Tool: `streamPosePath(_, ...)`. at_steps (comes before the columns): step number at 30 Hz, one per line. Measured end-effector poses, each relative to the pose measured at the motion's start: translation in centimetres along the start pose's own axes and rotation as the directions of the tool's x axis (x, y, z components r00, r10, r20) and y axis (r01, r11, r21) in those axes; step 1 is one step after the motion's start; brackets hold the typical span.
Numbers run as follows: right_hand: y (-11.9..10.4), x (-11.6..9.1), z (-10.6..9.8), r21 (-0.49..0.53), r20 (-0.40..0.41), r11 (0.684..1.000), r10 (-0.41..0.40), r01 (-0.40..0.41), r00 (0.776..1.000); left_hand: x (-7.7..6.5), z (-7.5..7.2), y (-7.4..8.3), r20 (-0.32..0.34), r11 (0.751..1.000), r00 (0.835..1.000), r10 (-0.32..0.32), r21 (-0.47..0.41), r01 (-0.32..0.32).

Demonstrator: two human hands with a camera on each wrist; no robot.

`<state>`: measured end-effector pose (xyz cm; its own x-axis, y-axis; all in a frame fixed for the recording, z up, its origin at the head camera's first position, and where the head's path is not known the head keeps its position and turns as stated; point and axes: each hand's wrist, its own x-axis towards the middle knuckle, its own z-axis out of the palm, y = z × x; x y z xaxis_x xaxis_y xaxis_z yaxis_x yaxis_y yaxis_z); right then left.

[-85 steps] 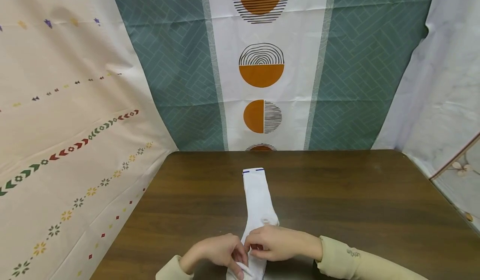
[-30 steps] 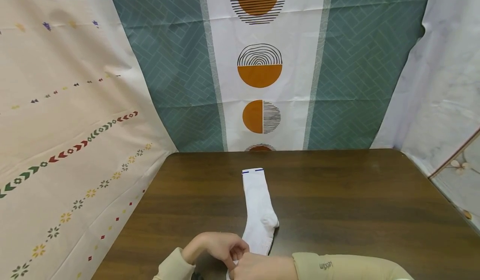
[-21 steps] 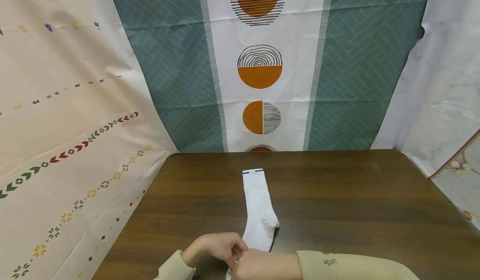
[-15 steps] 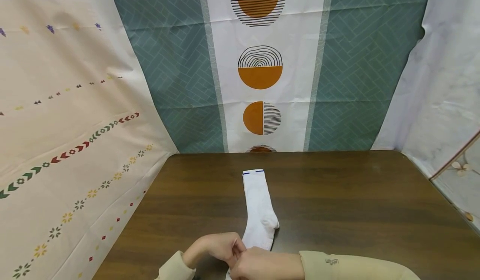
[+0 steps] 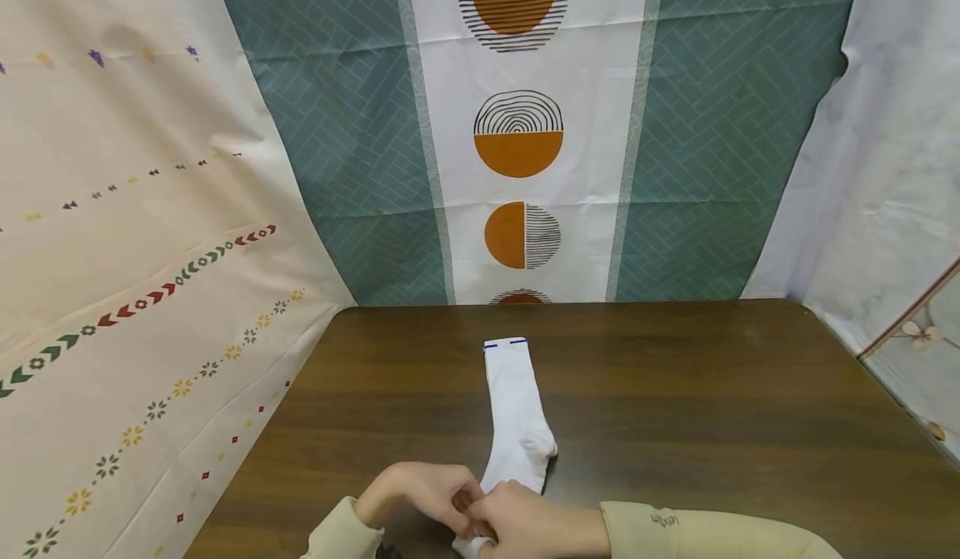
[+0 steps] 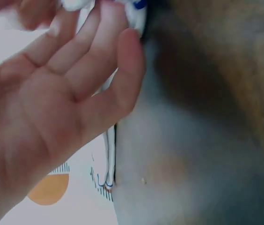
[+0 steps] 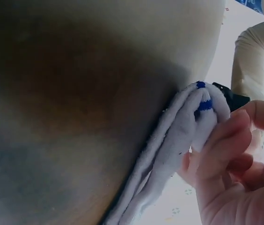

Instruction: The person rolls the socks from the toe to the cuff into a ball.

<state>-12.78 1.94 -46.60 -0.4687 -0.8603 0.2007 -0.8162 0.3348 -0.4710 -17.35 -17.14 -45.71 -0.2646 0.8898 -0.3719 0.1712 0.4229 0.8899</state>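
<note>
A white sock (image 5: 516, 401) with blue dashes at its cuff lies lengthwise on the table; two layers show at its edge in the right wrist view. At its near end my left hand (image 5: 438, 496) pinches the fabric with bent fingers. Right beside it, touching it, my right hand (image 5: 528, 521) pinches the same end. A rolled-over part of the sock (image 7: 204, 112) with blue marks rises by the right fingers in the right wrist view. Bent fingers of the left hand (image 6: 71, 93) reach the white fabric at the top of the left wrist view. The fingertips are partly hidden.
The brown wooden table (image 5: 675, 392) extends on both sides of the sock. Behind it hangs a green and white patterned cloth (image 5: 360, 126). A cream embroidered cloth (image 5: 150, 251) borders the left, and a pale cloth (image 5: 885, 209) the right.
From near the heel, my right hand has come down to the sock's near end beside the left hand. Both hands have since shifted slightly, and a white fold now shows below the fingers.
</note>
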Motion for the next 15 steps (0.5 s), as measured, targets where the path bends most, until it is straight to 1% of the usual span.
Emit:
streamPosePath(1,0.1,0.1,0.0,-0.005,-0.010,1.000,0.004,-0.004,1.000,-0.1,0.0,0.1,0.006,1.000,1.000,-0.017,-0.012,0.017)
streamPosePath(3,0.2,0.2,0.1,0.014,-0.023,1.000,0.026,-0.026,0.999,-0.1,0.0,0.2,-0.010,0.999,0.999,-0.036,-0.009,0.036)
streamPosePath(5,0.3,0.2,0.2,0.032,-0.031,0.997,0.071,-0.070,0.997,0.0,0.3,0.3,-0.070,0.999,0.997,-0.035,0.015,0.036)
streamPosePath(7,0.4,0.3,0.2,0.049,-0.030,0.992,0.121,-0.119,0.992,0.2,0.6,0.2,-0.141,0.999,0.990,-0.028,0.040,0.034)
streamPosePath(8,0.5,0.3,0.3,0.052,-0.029,0.989,0.142,-0.141,0.989,0.3,0.8,0.2,-0.172,0.999,0.985,-0.028,0.039,0.035)
streamPosePath(11,0.5,0.3,0.2,0.033,-0.025,0.985,0.173,-0.172,0.985,0.4,1.2,0.2,-0.243,0.999,0.969,-0.032,0.015,0.037)
streamPosePath(15,0.2,0.2,-0.2,-0.052,-0.019,0.983,0.174,-0.174,0.985,0.6,1.6,0.4,-0.288,0.999,0.957,-0.037,0.003,0.039)
